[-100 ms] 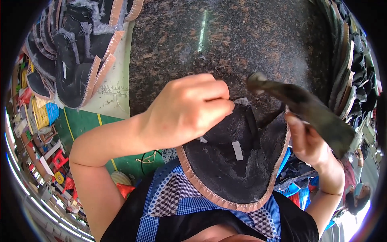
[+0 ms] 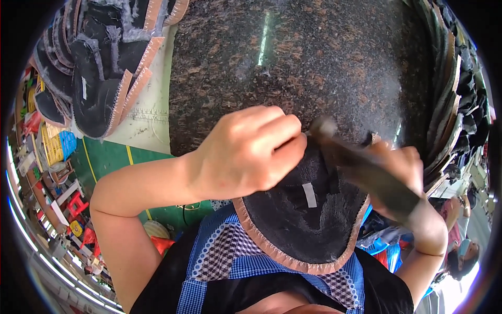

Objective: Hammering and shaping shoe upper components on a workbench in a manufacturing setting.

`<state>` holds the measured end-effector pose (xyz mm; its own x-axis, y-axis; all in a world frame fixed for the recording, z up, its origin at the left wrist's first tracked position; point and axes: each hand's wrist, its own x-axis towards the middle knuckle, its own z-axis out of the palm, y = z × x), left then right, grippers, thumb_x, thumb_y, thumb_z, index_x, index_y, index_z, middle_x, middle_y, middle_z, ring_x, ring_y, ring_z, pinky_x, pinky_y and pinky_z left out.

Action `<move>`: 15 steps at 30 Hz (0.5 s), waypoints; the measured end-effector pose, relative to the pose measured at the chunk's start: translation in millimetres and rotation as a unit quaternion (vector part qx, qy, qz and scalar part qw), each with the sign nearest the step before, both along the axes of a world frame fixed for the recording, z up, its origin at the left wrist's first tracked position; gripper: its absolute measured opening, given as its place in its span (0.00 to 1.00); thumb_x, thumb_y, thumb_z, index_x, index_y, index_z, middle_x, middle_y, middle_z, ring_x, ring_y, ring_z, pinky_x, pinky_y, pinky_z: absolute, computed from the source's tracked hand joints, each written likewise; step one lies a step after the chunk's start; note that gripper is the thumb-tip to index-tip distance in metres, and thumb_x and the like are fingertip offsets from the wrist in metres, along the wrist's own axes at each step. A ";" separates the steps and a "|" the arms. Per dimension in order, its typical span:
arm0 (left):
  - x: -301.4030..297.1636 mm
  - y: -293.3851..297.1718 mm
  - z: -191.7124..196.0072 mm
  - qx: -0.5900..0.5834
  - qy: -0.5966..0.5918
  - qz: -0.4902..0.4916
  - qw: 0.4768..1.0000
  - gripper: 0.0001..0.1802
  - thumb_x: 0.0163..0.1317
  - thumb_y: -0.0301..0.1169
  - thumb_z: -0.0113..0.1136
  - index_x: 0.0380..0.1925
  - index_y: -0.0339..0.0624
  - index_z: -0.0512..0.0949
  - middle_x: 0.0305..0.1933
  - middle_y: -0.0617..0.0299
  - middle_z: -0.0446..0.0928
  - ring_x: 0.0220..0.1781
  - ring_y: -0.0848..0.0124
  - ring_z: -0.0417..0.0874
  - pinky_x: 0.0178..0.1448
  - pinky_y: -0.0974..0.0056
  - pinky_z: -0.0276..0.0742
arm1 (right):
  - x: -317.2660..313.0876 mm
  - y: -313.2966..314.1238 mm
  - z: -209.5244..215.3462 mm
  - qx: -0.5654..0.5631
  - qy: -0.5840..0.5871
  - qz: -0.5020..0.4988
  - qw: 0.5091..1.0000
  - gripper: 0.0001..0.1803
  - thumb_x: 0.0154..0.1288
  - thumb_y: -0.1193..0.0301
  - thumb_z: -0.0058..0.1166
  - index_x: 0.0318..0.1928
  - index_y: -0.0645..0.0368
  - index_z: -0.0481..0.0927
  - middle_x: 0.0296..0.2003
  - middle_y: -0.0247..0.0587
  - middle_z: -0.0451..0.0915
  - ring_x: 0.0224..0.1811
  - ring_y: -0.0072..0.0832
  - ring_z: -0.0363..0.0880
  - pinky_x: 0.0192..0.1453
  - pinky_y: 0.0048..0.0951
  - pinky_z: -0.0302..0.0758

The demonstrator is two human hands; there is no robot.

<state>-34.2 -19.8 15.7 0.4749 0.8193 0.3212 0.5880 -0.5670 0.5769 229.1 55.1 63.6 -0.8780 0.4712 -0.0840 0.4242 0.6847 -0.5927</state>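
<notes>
My left hand (image 2: 251,154) is closed over the far edge of a black fabric shoe piece with a pinkish-tan stitched rim (image 2: 303,220), pressing it against the edge of a dark speckled stone slab (image 2: 293,57). A small white tag sits on the middle of the piece. My right hand (image 2: 402,178) grips a dark, blurred hammer-like tool (image 2: 361,167), whose head lies over the top of the piece, next to my left fingers.
A stack of similar black pieces with tan rims (image 2: 99,68) lies at the upper left on a pale mat (image 2: 149,125). More dark pieces are stacked along the right edge (image 2: 449,94). A green floor with crates and red stools shows at the left.
The tool in my right hand has swung down and left, toward the piece and my left fingers. My left hand stays put on the piece.
</notes>
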 end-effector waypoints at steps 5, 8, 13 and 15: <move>-14.2 17.3 -11.9 -0.088 -0.105 -0.043 0.990 0.10 0.49 0.23 0.72 0.32 0.36 0.84 0.32 0.60 0.78 0.30 0.64 0.79 0.32 0.63 0.77 | 1.8 0.5 2.2 -0.058 -0.007 -0.014 0.998 0.10 0.55 0.74 0.65 0.34 0.61 0.76 0.19 0.41 0.76 0.18 0.38 0.80 0.18 0.36 0.70; -6.8 3.3 -9.8 -0.077 -0.076 -0.020 0.994 0.09 0.49 0.22 0.72 0.33 0.36 0.83 0.32 0.60 0.77 0.30 0.64 0.79 0.31 0.62 0.76 | 9.5 5.2 -17.0 0.215 0.013 0.026 0.976 0.09 0.49 0.73 0.67 0.31 0.56 0.80 0.27 0.28 0.82 0.34 0.24 0.84 0.22 0.29 0.69; -14.5 3.2 -12.0 -0.044 -0.063 -0.050 0.996 0.12 0.46 0.20 0.66 0.35 0.35 0.83 0.32 0.60 0.75 0.30 0.65 0.80 0.30 0.64 0.77 | 1.9 4.7 5.4 -0.042 -0.069 0.072 0.994 0.13 0.57 0.75 0.63 0.44 0.57 0.78 0.26 0.35 0.80 0.25 0.27 0.82 0.24 0.36 0.79; -13.4 15.9 -13.7 -0.024 -0.059 -0.071 0.995 0.12 0.46 0.20 0.66 0.35 0.36 0.83 0.32 0.60 0.75 0.30 0.65 0.80 0.30 0.64 0.77 | 9.3 2.1 -6.8 -0.003 0.048 -0.008 0.999 0.13 0.64 0.77 0.60 0.50 0.60 0.78 0.32 0.36 0.82 0.28 0.22 0.84 0.32 0.25 0.86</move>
